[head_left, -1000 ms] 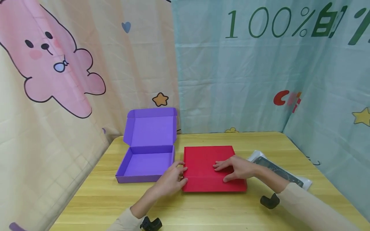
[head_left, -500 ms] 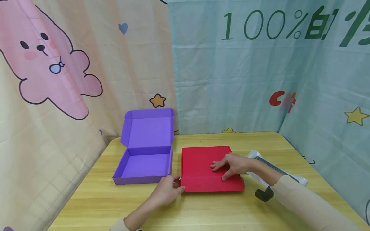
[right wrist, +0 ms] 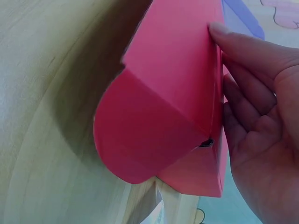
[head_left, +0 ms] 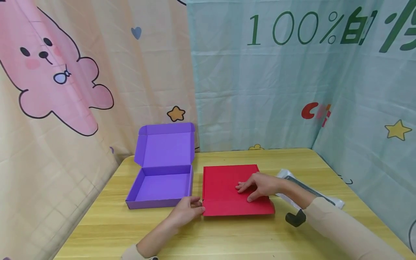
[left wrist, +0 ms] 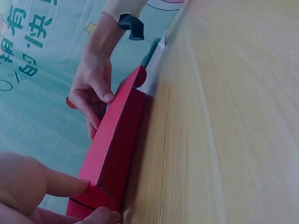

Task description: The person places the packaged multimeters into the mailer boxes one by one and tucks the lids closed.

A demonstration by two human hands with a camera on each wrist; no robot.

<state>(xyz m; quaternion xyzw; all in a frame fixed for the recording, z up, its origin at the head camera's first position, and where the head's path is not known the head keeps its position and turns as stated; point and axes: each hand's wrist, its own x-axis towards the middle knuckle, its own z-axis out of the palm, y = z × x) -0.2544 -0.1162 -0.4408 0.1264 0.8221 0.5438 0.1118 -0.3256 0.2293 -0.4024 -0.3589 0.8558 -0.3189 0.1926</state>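
A red cardboard box (head_left: 224, 180) lies on the wooden table with its lid down. Its front flap (right wrist: 173, 60) slants out from the lid edge, and a rounded side tab (right wrist: 135, 135) sticks out at the right end. My left hand (head_left: 183, 213) is at the box's front left corner, where thumb and fingers pinch the flap's end in the left wrist view. Over the right part of the lid, my right hand (head_left: 263, 185) rests with fingers extended, its thumb near the fold of the flap.
Left of the red box stands an open purple box (head_left: 156, 204), its lid raised at the back. A clear plastic bag (head_left: 339, 203) with a dark flat item lies to the right, partly behind my right forearm. Printed curtains (head_left: 253, 90) hang behind the table.
My left hand has slid from the lid's left edge down to the front left corner. The front flap now tilts further outward. My right hand stays on the lid.
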